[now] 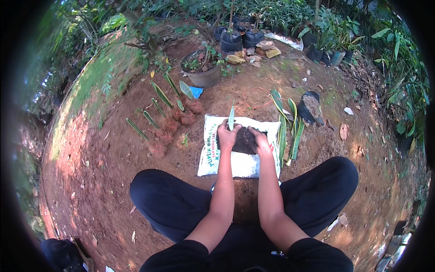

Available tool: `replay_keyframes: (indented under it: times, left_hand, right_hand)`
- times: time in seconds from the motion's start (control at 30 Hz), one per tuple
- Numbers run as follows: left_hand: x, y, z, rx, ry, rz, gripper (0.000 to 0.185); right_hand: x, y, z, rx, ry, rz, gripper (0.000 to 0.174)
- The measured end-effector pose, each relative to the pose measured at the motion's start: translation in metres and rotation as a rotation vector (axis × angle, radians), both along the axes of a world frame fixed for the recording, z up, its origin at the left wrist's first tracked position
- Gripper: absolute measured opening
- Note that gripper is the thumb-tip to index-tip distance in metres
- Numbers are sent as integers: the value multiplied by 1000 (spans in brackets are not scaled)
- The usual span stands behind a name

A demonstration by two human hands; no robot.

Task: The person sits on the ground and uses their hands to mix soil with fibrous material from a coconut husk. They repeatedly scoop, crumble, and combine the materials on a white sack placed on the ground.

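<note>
A white printed sack (245, 166) lies on the ground before me, with dark soil (245, 140) on it. My left hand (227, 134) is at the soil's left edge, its thumb and fingers around the base of a short upright snake plant leaf cutting (231, 117). At the right edge of the soil rests my right hand (259, 140), its fingers partly hidden. Left of the sack, several snake plant cuttings (161, 94) stand in round root balls (165, 136) wrapped with reddish string. Long yellow-edged snake plant leaves (296, 139) lie against the sack's right side.
A black plant bag (307, 107) of soil lies tipped at the right. Beyond the sack are a large pot (204, 76), a blue plastic piece (196, 92), orange string (258, 97), stones (236, 59) and black bagged plants (231, 41). My bent legs flank the near side.
</note>
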State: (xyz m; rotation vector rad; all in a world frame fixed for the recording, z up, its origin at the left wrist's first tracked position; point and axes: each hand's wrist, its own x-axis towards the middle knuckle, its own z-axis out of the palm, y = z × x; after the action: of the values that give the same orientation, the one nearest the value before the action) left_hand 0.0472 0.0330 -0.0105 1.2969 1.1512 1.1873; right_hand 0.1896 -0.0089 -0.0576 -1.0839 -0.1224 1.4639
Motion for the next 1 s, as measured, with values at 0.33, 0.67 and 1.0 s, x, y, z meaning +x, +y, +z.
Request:
replay_keyframes:
  times: [0.33,0.67,1.0]
  left_hand:
    - [0,61,35,-19,56,107,37]
    - [11,125,48,271,395,250,45]
    - [-4,62,22,-117,324,-385,28]
  right_hand:
    - [8,2,0,58,170,-172,17]
    - [5,6,-2,33,168,-192,16]
    - [7,5,17,154,343,-245,21]
